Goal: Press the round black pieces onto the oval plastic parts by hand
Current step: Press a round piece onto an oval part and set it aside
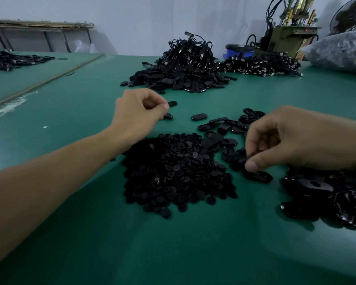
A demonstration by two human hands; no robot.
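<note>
Our right hand [292, 140] is curled, thumb and finger tips close together, just above one oval part [257, 176]. We cannot tell if a round piece sits between them. That oval part lies long way left to right, toward the right edge of the table [70, 112]. The heap of round black pieces [177, 171] is just left of it. Our left hand [138, 114], curled too, is farther off beside a small oval [168, 116]; whether it holds it, we cannot tell.
</note>
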